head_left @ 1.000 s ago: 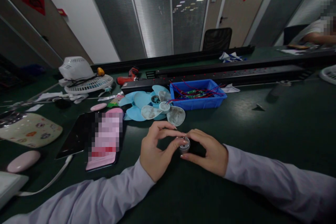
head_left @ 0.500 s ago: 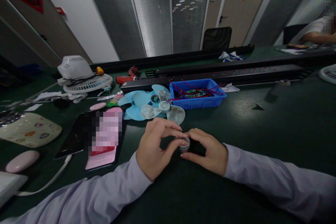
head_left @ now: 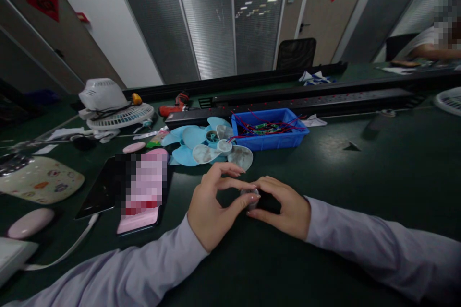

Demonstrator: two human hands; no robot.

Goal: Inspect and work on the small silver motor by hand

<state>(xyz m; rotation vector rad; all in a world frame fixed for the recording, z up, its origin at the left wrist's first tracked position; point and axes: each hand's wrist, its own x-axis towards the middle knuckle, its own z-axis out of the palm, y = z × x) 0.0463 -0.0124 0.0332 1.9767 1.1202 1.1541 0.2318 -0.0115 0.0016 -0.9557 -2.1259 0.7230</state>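
Both hands meet low over the dark green surface (head_left: 360, 163); the left hand (head_left: 211, 206) pinches a small silvery round part (head_left: 250, 198) between thumb and fingertips, and the right hand (head_left: 284, 206) grips its other side; the part sits just above the surface, near the pale blue fan blades (head_left: 201, 146) and the blue bin (head_left: 270, 134) of red wires.

Small silver-grey cylindrical part (head_left: 249, 197), round top face up, upright on dark green surface (head_left: 360, 172), near front edge, roughly mid-width; pinched between fingertips of both hands, lower body hidden.
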